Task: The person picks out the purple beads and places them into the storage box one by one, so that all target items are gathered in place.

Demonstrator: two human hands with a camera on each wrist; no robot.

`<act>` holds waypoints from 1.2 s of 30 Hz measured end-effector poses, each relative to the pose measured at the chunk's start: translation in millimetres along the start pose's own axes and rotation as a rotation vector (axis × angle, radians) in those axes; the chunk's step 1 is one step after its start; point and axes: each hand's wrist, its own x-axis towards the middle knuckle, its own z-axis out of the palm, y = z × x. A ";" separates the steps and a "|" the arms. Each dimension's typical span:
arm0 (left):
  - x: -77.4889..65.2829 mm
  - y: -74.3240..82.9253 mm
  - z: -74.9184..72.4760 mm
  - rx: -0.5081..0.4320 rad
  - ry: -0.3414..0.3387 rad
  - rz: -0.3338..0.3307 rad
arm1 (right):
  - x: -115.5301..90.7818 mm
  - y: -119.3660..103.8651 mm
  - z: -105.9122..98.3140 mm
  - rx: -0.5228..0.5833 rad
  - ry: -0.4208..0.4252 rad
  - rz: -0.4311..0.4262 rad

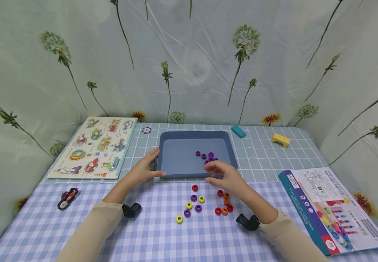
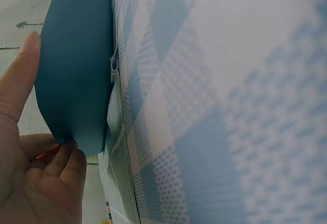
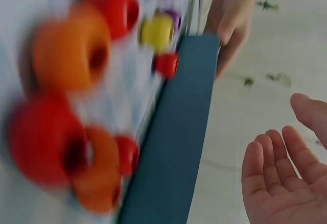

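Beige sleeves [image 1: 89,227], blue tray [image 1: 182,156] against left fingers [image 1: 151,155]

Gloss, matt and weave.
We see glossy plastic beads [image 3: 64,55], a smooth, matt plastic-looking tray [image 1: 179,156] and a cloth [image 1: 156,236] with visible weave. The curtain [image 1: 195,72] is creased fabric with faint sheen; the box [image 1: 334,211] looks like coated card, the board [image 1: 89,145] printed wood, the sleeves [image 1: 91,225] matt cloth.
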 end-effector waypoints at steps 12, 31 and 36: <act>0.5 1.7 0.2 -0.008 -0.003 0.005 | -32.7 -25.9 30.6 0.095 -0.179 0.105; -0.4 1.7 0.5 -0.006 -0.003 -0.005 | -37.6 8.1 48.5 -0.073 -0.276 0.058; -0.2 2.1 0.3 -0.007 -0.003 -0.002 | -25.3 2.7 34.8 -0.044 -0.222 0.066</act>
